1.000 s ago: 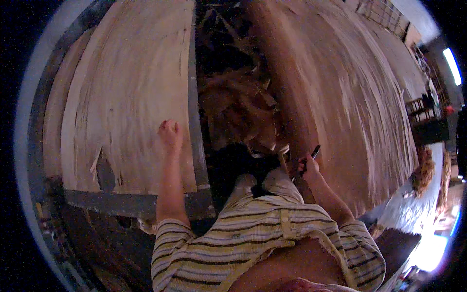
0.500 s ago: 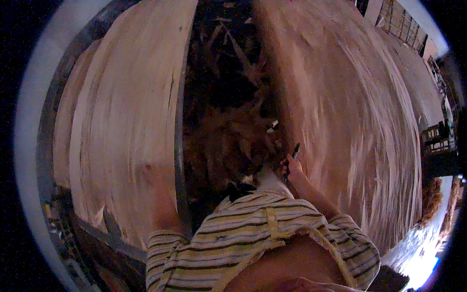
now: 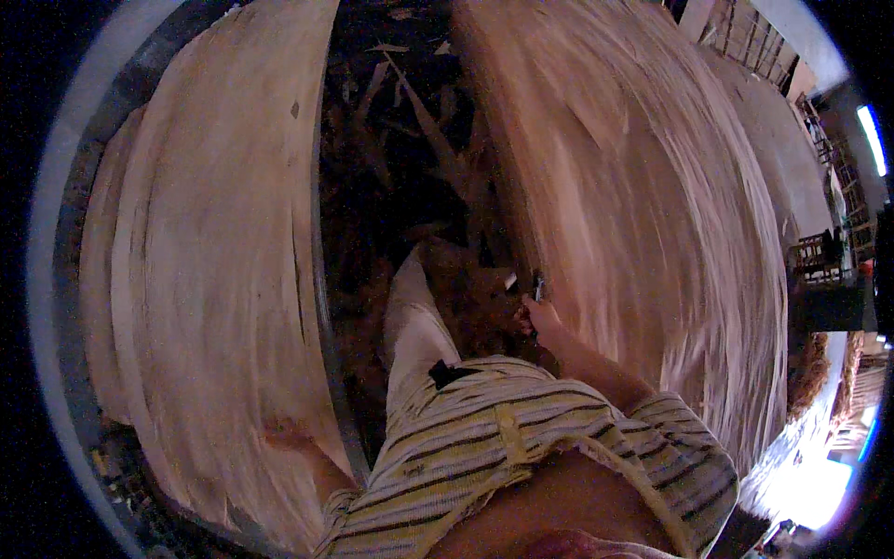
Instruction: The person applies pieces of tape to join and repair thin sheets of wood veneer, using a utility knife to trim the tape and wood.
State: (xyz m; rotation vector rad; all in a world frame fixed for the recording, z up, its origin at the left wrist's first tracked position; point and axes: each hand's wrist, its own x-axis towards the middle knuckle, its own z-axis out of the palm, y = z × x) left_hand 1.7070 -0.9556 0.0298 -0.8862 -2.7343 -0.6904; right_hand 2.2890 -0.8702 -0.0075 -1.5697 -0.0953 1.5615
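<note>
My left hand (image 3: 291,434) is over the near part of the left stack of pale wood veneer sheets (image 3: 223,233), fingers stretched out and holding nothing; whether it presses on the top sheet is hard to tell. Closed round a slim dark hand tool (image 3: 538,282), my right hand (image 3: 543,319) is beside the inner edge of the right veneer stack (image 3: 643,205). The tool points away from me and has a light glint on it; its exact kind is too small and dim to make out. Ragged, fibrous layers show along the right stack's outer side.
Between the stacks runs a dark, narrow gap, its floor littered with veneer scraps (image 3: 433,126). My leg (image 3: 414,317) is in that gap. A dark rail (image 3: 337,373) borders the left stack. Dark racks (image 3: 819,256) and a bright opening (image 3: 810,494) lie at the far right.
My left hand has moved back toward me over the left stack. My right hand has shifted slightly left, still gripping the tool. A leg now shows stepping forward in the gap, and the view has shifted.
</note>
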